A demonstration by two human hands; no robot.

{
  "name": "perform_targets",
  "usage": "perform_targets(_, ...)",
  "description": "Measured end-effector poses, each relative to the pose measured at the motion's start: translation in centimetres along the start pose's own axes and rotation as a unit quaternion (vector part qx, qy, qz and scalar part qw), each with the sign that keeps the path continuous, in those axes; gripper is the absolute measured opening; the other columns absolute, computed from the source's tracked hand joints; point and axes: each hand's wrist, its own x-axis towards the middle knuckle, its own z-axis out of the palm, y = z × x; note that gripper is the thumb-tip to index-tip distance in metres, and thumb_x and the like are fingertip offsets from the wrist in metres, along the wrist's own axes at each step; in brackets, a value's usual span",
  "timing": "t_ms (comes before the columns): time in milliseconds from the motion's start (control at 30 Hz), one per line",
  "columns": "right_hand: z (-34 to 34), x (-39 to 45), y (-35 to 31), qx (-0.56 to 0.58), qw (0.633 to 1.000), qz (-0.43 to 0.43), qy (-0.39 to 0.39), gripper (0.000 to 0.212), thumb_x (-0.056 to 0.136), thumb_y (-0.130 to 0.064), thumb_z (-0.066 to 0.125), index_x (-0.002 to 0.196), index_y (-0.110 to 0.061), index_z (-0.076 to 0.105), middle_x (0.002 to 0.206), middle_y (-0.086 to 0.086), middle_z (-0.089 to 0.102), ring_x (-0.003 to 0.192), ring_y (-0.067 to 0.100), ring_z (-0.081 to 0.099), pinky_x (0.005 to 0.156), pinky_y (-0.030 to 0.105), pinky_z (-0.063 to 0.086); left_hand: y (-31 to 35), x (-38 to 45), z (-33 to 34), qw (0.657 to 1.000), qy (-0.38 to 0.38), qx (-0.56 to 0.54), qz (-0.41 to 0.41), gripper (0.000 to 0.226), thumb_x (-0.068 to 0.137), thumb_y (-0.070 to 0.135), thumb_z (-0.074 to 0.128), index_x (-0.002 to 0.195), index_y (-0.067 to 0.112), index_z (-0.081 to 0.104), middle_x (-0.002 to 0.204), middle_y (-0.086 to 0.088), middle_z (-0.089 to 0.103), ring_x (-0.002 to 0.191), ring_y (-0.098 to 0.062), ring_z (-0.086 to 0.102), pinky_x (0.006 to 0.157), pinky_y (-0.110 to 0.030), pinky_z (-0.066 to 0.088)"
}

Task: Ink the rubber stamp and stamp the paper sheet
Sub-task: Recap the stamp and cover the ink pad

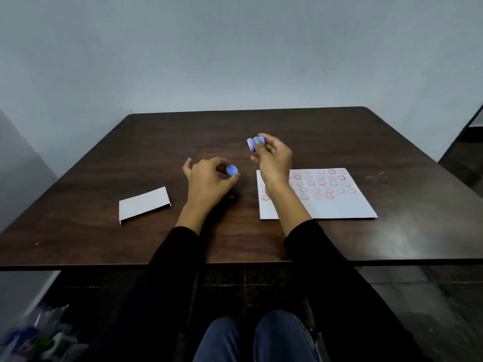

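Note:
My right hand (273, 159) holds a small blue and white rubber stamp (254, 142) up in its fingertips, above the table and beyond the far left corner of the paper sheet. My left hand (209, 182) pinches a round blue cap-like piece (231, 170), held just above the table. Under that hand a dark object (231, 195) is mostly hidden. The white paper sheet (329, 205) lies flat to the right, its far half covered with several rows of red smiley prints.
A folded white card (143, 203) lies on the dark wooden table (104, 165) to the left. The table's front edge is near my lap. A wall stands right behind the table. Clutter lies on the floor at lower left.

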Motion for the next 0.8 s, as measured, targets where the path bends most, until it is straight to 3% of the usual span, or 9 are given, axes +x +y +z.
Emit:
perform_targets(167,0.5,-0.9,2.2,-0.05,0.998,-0.032,-0.016,0.022,0.09,-0.014,0.059,0.111,-0.007,0.062,0.104,0.013,0.069,0.089,0.017,0.068,0.071,0.027,0.058,-0.6,-0.6,0.0,0.997,0.061,-0.045,-0.006,0.023,0.071,0.036,0.07,0.091,0.025,0.069,0.083,0.009,0.073,0.095,-0.007,0.063,0.112,-0.041,0.017)
perform_targets(300,0.5,-0.9,2.6,-0.047,0.998,-0.03,-0.038,0.019,0.089,-0.015,0.061,0.107,-0.011,0.064,0.104,0.01,0.069,0.093,0.016,0.069,0.071,0.028,0.058,-0.3,-0.7,0.2,0.996,0.058,-0.062,0.004,0.023,0.071,0.035,0.073,0.092,0.026,0.069,0.083,0.009,0.074,0.092,-0.004,0.064,0.112,-0.043,0.021)
perform_targets(433,0.5,-0.9,2.9,-0.063,0.996,-0.02,-0.054,0.011,0.086,-0.015,0.064,0.095,-0.021,0.065,0.099,0.01,0.072,0.093,0.021,0.07,0.083,0.041,0.057,-0.3,-0.5,0.4,0.996,0.056,-0.076,-0.002,0.026,0.071,0.037,0.074,0.094,0.025,0.07,0.084,0.009,0.074,0.092,0.0,0.063,0.111,-0.042,0.023)
perform_targets(633,0.5,-1.1,3.1,-0.069,0.993,0.007,-0.093,0.013,0.084,-0.016,0.066,0.097,-0.02,0.066,0.095,0.009,0.072,0.085,0.02,0.07,0.066,0.025,0.054,-0.3,-0.6,0.4,0.994,0.058,-0.093,-0.005,0.031,0.072,0.04,0.073,0.098,0.023,0.071,0.086,0.007,0.075,0.093,0.0,0.063,0.108,-0.043,0.027)
perform_targets(800,0.3,-0.8,3.3,-0.074,0.994,0.009,-0.083,0.013,0.083,-0.016,0.067,0.095,-0.02,0.067,0.097,0.011,0.073,0.092,0.023,0.07,0.082,0.04,0.057,0.3,-0.9,0.3,0.994,0.061,-0.092,0.011,0.033,0.071,0.033,0.076,0.102,0.023,0.071,0.098,0.006,0.074,0.099,-0.004,0.058,0.106,-0.044,0.033)
